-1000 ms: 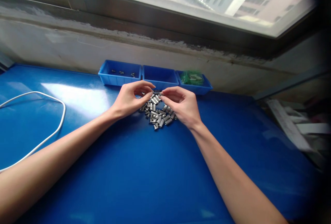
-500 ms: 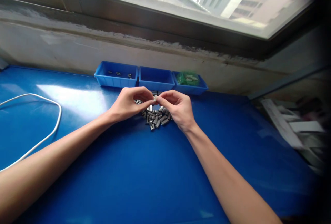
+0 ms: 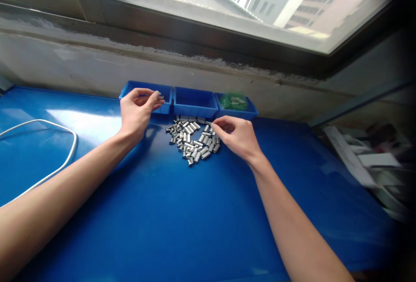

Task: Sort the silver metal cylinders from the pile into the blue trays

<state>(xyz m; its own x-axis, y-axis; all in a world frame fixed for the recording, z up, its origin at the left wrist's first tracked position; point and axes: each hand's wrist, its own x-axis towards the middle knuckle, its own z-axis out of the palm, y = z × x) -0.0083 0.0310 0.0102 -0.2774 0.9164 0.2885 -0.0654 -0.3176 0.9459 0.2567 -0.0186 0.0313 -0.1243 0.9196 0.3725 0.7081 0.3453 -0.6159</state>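
My left hand (image 3: 138, 110) is over the left blue bin (image 3: 165, 108), with thumb and fingers pinched together. Whatever is between those fingertips is too small to make out. At the upper right edge of a pile of small metal parts, my right hand (image 3: 235, 136) has its fingertips closed at the end of a small metal cylinder (image 3: 208, 122). The pile (image 3: 195, 145) lies on the blue table and mixes short silvery cylinders with smaller headed pieces toward its left side.
Beside the left bin stand a middle blue bin (image 3: 195, 109) and a right blue bin (image 3: 251, 113) holding a green net bag (image 3: 234, 101). A white cable (image 3: 74, 143) curves over the table (image 3: 182, 221) at left. Behind are a wall and window.
My hands met above the pile half a second ago and are now apart. The left moved up and left to the left bin; the right moved slightly right, staying at the pile.
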